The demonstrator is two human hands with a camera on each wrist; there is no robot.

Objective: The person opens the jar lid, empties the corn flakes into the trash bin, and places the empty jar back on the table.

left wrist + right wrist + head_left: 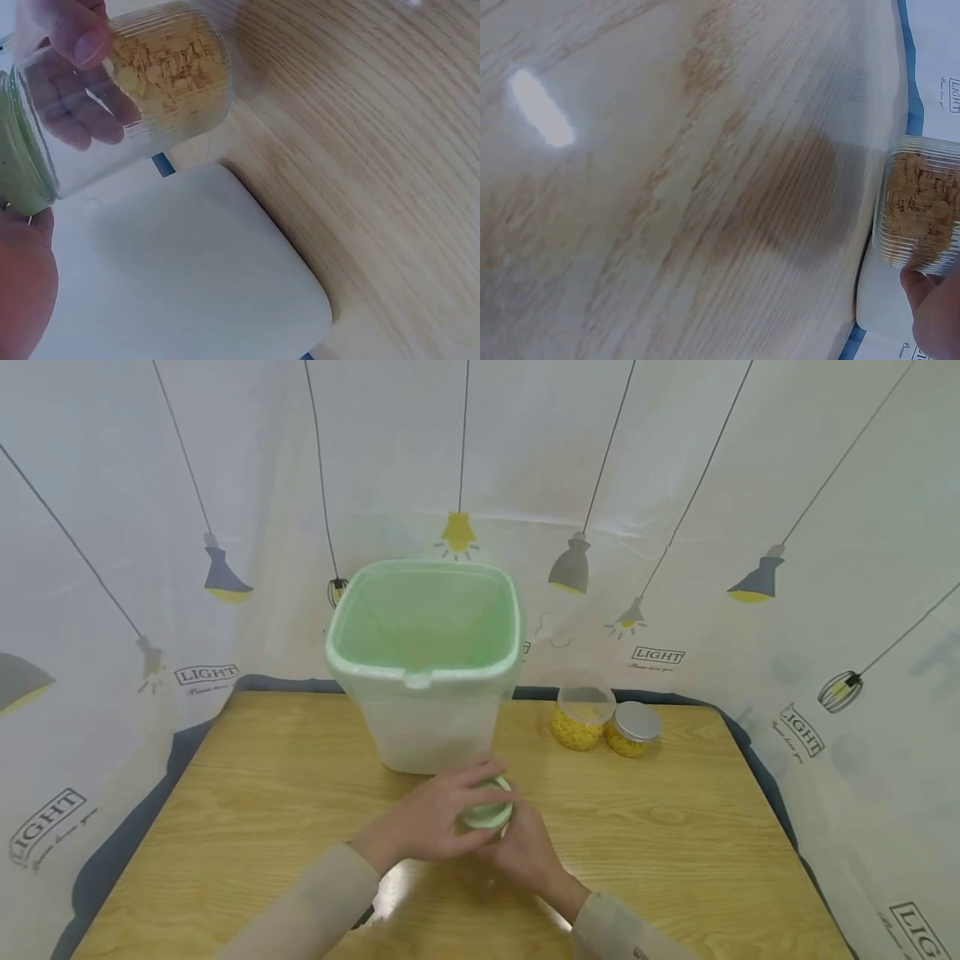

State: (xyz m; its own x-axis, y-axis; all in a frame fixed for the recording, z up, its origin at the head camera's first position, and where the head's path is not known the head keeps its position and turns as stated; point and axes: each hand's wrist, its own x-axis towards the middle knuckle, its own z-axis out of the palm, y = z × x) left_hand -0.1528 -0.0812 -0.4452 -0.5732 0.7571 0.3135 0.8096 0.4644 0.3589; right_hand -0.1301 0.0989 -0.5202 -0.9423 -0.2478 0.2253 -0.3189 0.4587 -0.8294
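Note:
A ribbed clear jar [187,82] part full of yellow flakes or small pieces hangs between both hands, lifted off the table. My right hand [528,847] grips the jar's side, its fingers round the glass. Over the top, my left hand [427,818] holds the pale green lid [487,815] with thumb and fingers at its edge. In the left wrist view that lid [22,150] sits on the jar's mouth. Whether it is tight I cannot tell. The right wrist view shows the jar's lower part [922,199] and some of the right hand [939,311].
Just behind the hands stands a tall white bin [431,727] with a pale green inside. At the back right are a clear container [577,731] of yellow pieces and a jar with a silver lid [637,722]. A printed cloth [675,485] hangs round the wooden table [660,835].

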